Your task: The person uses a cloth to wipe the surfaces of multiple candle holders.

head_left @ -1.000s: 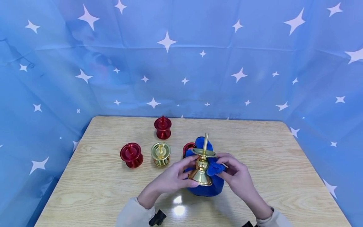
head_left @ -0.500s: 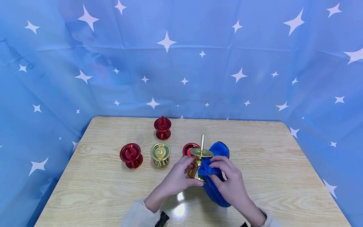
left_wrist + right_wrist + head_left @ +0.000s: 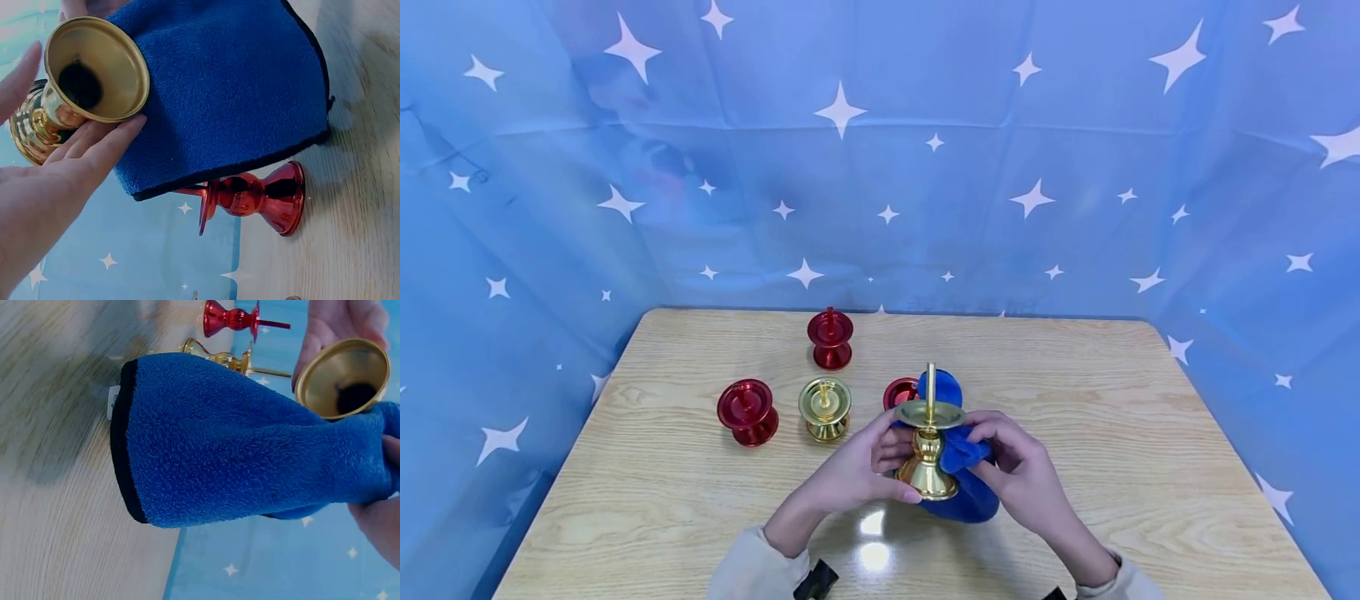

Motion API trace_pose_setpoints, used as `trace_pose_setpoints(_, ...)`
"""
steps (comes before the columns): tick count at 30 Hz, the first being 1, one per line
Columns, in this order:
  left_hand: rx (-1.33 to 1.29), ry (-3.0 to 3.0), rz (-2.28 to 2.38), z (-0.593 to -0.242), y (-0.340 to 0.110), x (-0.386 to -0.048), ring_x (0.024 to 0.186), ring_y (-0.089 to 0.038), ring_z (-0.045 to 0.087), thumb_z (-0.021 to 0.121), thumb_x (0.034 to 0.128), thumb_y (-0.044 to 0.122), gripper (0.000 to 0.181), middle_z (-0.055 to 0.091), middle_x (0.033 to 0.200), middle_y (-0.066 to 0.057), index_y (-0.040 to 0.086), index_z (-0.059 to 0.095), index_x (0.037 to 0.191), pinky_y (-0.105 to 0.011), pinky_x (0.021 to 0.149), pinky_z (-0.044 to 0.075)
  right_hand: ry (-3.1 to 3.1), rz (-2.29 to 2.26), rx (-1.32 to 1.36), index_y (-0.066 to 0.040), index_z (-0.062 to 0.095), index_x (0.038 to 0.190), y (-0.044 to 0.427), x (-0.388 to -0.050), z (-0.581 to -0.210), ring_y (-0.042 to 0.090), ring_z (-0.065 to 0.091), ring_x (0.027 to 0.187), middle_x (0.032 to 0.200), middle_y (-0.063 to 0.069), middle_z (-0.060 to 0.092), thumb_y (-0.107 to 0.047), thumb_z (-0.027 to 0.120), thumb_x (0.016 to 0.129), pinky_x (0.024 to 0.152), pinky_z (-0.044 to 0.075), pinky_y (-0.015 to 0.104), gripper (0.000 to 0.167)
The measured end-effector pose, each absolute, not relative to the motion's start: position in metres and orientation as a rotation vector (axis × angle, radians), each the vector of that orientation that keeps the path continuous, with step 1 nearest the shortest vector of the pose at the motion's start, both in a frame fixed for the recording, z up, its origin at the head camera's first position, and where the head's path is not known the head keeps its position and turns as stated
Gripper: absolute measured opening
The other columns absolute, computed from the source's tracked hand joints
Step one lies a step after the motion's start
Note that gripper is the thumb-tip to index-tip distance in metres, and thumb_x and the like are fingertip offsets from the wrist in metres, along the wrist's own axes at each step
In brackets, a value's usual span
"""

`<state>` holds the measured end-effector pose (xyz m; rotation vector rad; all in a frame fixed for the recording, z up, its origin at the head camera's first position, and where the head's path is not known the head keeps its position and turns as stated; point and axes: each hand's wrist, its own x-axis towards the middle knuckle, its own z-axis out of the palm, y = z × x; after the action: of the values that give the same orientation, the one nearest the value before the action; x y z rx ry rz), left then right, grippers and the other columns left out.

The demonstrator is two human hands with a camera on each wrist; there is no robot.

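Observation:
My left hand (image 3: pixel 850 475) holds a shiny gold candlestick (image 3: pixel 927 475) upright above the table, thumb at the foot and fingers behind it. The left wrist view looks into the hollow base of this candlestick (image 3: pixel 125 78), and the fingers lie along its side. On the right, my right hand (image 3: pixel 1024 467) pinches a bunched blue cloth (image 3: pixel 973 500) beside the candlestick's stem. In the right wrist view the cloth (image 3: pixel 219 444), edged in black, hangs down and covers part of the candlestick's base.
Behind the cloth stands a partly hidden red candlestick (image 3: pixel 900 392). Further left are a short gold candlestick (image 3: pixel 825 404), a red one (image 3: pixel 747 408) and another red one (image 3: pixel 831 333) near the back edge of the wooden table (image 3: pixel 625 500). A starry blue curtain (image 3: pixel 880 167) hangs behind.
The right hand with the cloth moved left across the candlestick's front, then back to the right side. The candlestick shifted slightly left and down in the head view; the left hand kept hold of it.

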<state>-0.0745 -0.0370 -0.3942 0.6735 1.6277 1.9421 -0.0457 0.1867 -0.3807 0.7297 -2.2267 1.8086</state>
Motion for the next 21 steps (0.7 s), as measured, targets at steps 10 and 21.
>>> trace_pose_setpoints(10,0.6,1.712,1.962,-0.395,-0.04,-0.075,0.092,-0.017,0.053,0.051,0.0938,0.03,0.057,0.056,0.097,-0.011,0.004,0.03,0.139,-0.041,0.086,0.043,-2.18,1.755,0.879,0.001,0.057,0.088,0.184,-0.045,-0.386,0.012,0.053,0.104,0.107,0.017,0.055,0.033,0.051,0.064,0.082,0.047,0.018,0.04)
trace_pose_setpoints(21,0.813,1.616,2.012,-0.405,-0.058,-0.076,0.101,-0.023,0.057,0.059,0.0894,0.014,0.054,0.055,0.111,-0.026,0.0,0.032,0.133,-0.036,0.082,0.049,-2.202,1.723,0.827,0.002,0.057,0.088,0.194,-0.049,-0.384,0.012,0.054,0.101,0.104,0.019,0.056,0.034,0.052,0.063,0.08,0.047,0.017,0.041)
